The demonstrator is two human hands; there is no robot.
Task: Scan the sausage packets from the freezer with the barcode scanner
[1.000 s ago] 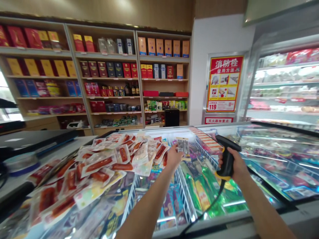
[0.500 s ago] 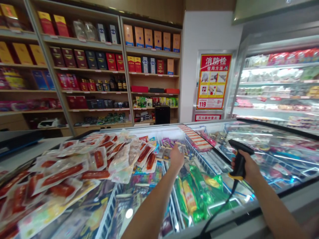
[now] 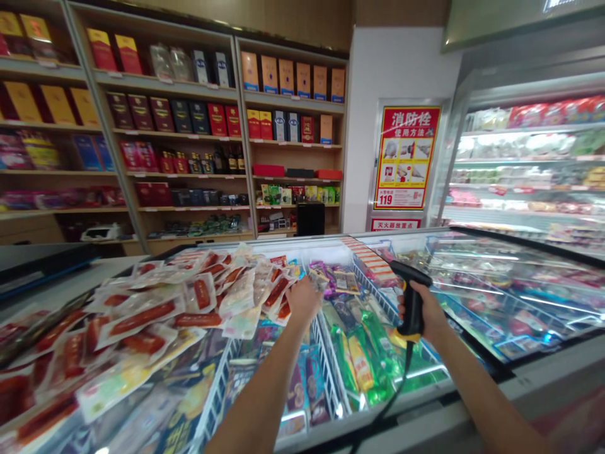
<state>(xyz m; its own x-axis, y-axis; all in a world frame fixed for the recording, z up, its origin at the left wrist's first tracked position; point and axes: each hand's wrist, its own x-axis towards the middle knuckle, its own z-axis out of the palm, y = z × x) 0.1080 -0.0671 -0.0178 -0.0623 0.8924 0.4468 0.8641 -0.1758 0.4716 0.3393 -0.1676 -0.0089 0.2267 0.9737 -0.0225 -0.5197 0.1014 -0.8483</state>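
Observation:
My left hand reaches out over the open chest freezer. It rests against the right edge of a heap of vacuum-packed red sausage packets; its fingers curl away from me and are hidden. Just beyond it lie small purple and grey snack packs. My right hand is closed round the grip of a black barcode scanner with a yellow band, its head pointing left over the freezer. The scanner's black cable hangs down toward the freezer's front edge.
White wire dividers split the freezer into bins of green and yellow ice-cream wrappers. A sliding glass lid covers the right half. Shelves of boxed goods fill the back wall, with a red poster and an open chiller at the right.
My left hand held up a small packet a second ago, lowered it among the snack packs, then moved left to the sausage heap. The scanner swung out right and back.

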